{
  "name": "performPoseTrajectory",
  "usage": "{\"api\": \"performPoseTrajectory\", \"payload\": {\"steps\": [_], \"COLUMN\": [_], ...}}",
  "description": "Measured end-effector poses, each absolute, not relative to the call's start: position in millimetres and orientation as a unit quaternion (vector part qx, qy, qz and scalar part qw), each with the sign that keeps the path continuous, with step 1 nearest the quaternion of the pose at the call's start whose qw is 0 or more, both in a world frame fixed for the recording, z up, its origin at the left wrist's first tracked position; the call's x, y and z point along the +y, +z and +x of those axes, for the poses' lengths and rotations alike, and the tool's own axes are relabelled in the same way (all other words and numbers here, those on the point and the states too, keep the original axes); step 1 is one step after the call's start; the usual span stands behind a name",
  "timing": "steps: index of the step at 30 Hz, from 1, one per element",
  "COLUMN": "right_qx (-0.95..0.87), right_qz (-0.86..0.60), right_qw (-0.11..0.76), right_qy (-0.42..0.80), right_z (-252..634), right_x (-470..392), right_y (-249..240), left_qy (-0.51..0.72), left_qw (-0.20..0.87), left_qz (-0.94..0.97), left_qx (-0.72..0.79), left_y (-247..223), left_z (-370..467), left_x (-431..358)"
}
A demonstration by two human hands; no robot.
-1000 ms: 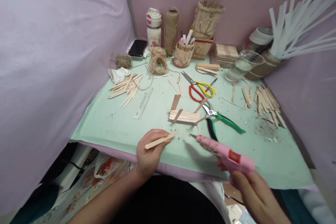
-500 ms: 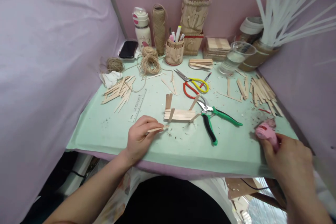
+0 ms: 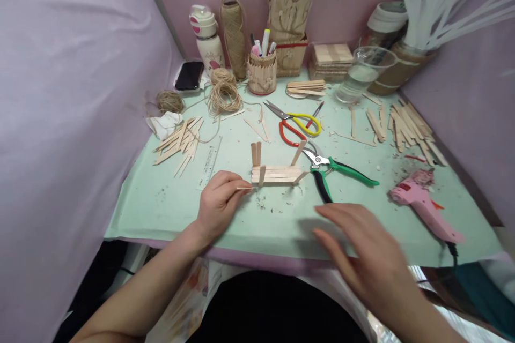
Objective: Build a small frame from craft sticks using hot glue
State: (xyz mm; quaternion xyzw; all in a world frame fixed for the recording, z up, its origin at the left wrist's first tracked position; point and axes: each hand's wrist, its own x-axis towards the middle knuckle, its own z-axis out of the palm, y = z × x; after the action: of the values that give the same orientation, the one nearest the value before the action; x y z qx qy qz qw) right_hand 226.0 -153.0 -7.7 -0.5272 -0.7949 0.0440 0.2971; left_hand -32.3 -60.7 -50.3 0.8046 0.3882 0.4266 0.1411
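My left hand pinches a wooden craft stick just left of a small craft-stick frame. Several upright sticks rise from the frame's flat slatted base. Whether the held stick touches the frame, I cannot tell. Fingers apart and holding nothing, my right hand hovers over the front of the table. Closest to its fingertips are the green-handled pruning shears, partly covered by the hand. Farther right, a pink glue gun lies on its side on the tabletop.
Red-and-yellow scissors lie behind the shears. Loose craft sticks are piled at left, with more sticks at right. A clear ruler lies near my left hand. A cup of water stands at the back right.
My right hand has let go of the glue gun, leaving it on the table, and has moved left toward the middle. My left hand keeps the craft stick, now turned flatter.
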Motion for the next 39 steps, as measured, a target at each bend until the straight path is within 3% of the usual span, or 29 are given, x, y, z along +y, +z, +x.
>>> {"api": "performPoseTrajectory", "payload": {"steps": [3, 13, 39], "right_qx": [-0.802, -0.798, -0.787], "right_qz": [-0.51, -0.58, -0.596], "right_qw": [0.305, 0.162, 0.139], "right_qy": [0.056, -0.025, -0.076], "right_z": [191.9, 160.9, 159.1], "right_x": [-141.7, -111.7, -106.7], "right_y": [-21.4, -50.9, -58.1], "left_qy": [0.426, 0.416, 0.361], "left_qw": [0.136, 0.146, 0.151], "left_qz": [0.808, 0.815, 0.826], "left_qx": [0.384, 0.375, 0.407], "left_y": [-50.0, -48.7, -42.9], "left_z": [-32.3, -33.7, -24.0], "left_x": [-59.9, -54.8, -49.0]}}
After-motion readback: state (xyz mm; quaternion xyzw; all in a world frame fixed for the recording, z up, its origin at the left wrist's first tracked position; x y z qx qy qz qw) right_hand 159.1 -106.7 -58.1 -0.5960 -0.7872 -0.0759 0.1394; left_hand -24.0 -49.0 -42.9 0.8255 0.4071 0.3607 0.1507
